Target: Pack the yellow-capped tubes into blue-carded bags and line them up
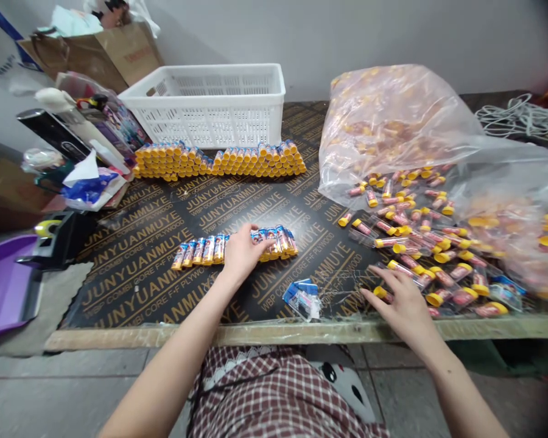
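My left hand [243,254] rests over a row of small blue-labelled tubes with yellow caps [219,248], lying side by side on the board. Its thumb and index finger are apart and touch the tubes; the other fingers are partly hidden. On the right, my right hand [400,304] is open, fingers spread, at the near-left edge of a loose pile of pink-filled clear tubes with yellow caps [442,277]. Between the hands lies a small heap of blue-and-clear plastic wrappers [304,298].
Stacked yellow-capped tubes [219,161] line the front of a white plastic basket [210,121]. A large clear bag [393,115] of tubes stands back right. Left are a tape dispenser [50,237], a purple dustpan [9,286] and clutter. A wooden edge [274,333] borders the board.
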A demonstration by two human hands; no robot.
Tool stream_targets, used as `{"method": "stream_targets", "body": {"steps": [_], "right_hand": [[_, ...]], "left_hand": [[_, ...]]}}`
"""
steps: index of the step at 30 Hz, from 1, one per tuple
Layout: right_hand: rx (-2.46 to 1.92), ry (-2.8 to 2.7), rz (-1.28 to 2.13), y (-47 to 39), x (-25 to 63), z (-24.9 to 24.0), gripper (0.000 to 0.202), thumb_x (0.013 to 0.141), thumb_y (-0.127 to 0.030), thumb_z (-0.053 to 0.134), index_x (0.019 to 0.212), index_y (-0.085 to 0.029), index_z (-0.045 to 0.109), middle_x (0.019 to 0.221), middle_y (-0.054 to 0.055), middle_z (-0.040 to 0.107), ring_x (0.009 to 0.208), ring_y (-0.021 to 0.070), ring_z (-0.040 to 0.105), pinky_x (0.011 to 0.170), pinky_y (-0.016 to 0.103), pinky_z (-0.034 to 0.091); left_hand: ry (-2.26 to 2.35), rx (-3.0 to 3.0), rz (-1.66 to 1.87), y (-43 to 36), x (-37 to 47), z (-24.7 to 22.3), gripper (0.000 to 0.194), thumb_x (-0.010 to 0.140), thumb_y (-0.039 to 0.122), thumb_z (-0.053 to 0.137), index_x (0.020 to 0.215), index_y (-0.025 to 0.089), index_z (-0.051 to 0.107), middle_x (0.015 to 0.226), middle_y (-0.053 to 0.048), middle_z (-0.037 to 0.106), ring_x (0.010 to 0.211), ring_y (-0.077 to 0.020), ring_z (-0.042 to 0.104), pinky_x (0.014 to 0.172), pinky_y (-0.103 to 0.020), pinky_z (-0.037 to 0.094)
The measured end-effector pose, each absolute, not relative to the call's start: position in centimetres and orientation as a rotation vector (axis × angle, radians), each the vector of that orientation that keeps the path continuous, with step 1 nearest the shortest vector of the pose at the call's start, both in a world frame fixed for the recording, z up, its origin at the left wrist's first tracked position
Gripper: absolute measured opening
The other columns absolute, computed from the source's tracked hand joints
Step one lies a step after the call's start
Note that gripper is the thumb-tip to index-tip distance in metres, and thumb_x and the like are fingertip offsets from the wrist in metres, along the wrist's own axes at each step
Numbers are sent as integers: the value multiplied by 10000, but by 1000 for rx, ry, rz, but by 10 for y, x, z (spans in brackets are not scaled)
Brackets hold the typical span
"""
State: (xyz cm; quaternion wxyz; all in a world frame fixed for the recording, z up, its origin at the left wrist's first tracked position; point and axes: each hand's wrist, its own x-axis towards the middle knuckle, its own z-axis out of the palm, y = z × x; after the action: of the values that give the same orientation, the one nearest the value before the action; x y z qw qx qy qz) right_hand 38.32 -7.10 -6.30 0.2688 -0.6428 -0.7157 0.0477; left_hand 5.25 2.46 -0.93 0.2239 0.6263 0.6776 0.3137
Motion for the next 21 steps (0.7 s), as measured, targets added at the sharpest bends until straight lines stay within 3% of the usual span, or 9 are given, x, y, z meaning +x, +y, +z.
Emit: {"method": "stream_targets", "body": {"steps": [4,8,11,15,21], "right_hand": [[-1856,-2083,-5,-81,420,-80,458,847,-524,469,1056,-148,627,1018,138,643,924,308,576,832,473,467],[-1905,-2148,88,-87,426,-81,424,867,-492,442,1031,-153,635,963,127,673,848,296,589,760,451,487],[-1868,-2057,161,-85,409,-73,454,882,-468,435,1179,-154,576,1022,131,655,908,292,593,796,439,481],[-1767,-1884,387,-79,372,-55,513,906,-410,438,1371,-198,396,955,85,642,834,229,609,786,377,487],[-1565,-1770,594,-76,325,-41,313,912,-353,460,1180,-210,535,968,63,628,748,181,587,711,319,488]], "left_hand": [[1923,1836,884,-3,65,-12,283,818,470,556,832,198,636,596,-4,585,581,-167,541,596,-259,323],[1743,1829,501,-41,80,-36,301,687,504,692,676,210,627,628,-12,608,591,-167,530,566,-254,280],[1783,1831,395,-54,87,-53,224,669,411,735,734,218,643,718,-13,634,649,-170,548,574,-250,280],[1804,1795,388,-51,87,-57,95,734,286,684,683,213,651,723,-9,649,680,-166,565,605,-257,304],[1747,1770,440,-47,81,-57,117,733,266,680,651,196,634,691,0,630,649,-149,547,605,-253,321]]}}
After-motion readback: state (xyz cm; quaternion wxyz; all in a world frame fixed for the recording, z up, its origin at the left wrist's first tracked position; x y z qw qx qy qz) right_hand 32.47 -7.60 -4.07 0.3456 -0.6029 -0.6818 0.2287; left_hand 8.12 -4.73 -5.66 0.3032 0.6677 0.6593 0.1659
